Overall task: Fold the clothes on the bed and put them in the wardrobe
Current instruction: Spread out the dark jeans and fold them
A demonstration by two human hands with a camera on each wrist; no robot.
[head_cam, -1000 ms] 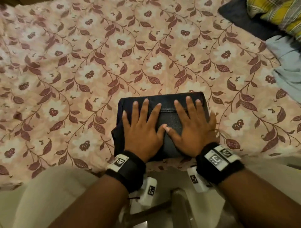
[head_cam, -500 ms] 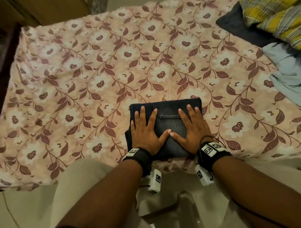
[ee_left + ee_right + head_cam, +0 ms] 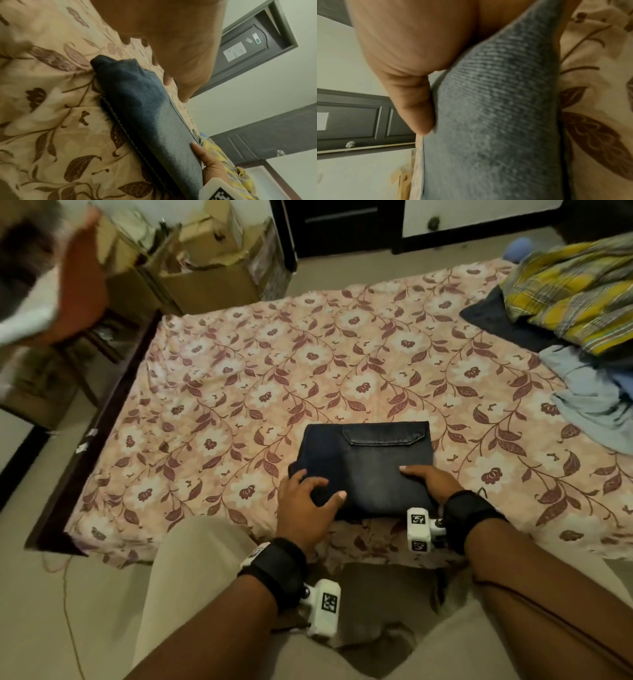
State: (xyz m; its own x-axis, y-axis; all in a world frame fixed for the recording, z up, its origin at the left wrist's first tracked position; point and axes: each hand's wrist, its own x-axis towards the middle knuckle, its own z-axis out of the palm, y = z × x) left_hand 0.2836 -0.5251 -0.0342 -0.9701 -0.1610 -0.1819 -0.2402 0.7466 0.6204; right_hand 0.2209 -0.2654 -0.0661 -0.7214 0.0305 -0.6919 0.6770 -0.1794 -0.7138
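Note:
The folded dark denim jeans (image 3: 370, 460) lie on the floral bedsheet (image 3: 274, 378) close to the bed's near edge, pocket flap upward. My left hand (image 3: 308, 498) hovers over their near left corner with fingers loosely curled; in the left wrist view this hand (image 3: 171, 40) stands clear above the jeans (image 3: 145, 108). My right hand (image 3: 428, 481) holds the near right edge, thumb on top and fingers hidden beneath. The right wrist view shows that thumb (image 3: 416, 108) pressed on the denim (image 3: 496, 121).
A yellow plaid cloth (image 3: 575, 292), a dark cloth (image 3: 496, 320) and a light blue garment (image 3: 596, 395) are heaped at the bed's far right. Cardboard boxes (image 3: 205, 268) stand beyond the far left corner. Another person's blurred hand (image 3: 78, 285) shows at top left.
Both hands, which lay flat on top of the jeans, have drawn back to the near corners. The right hand has taken hold of the edge. The view has pulled back.

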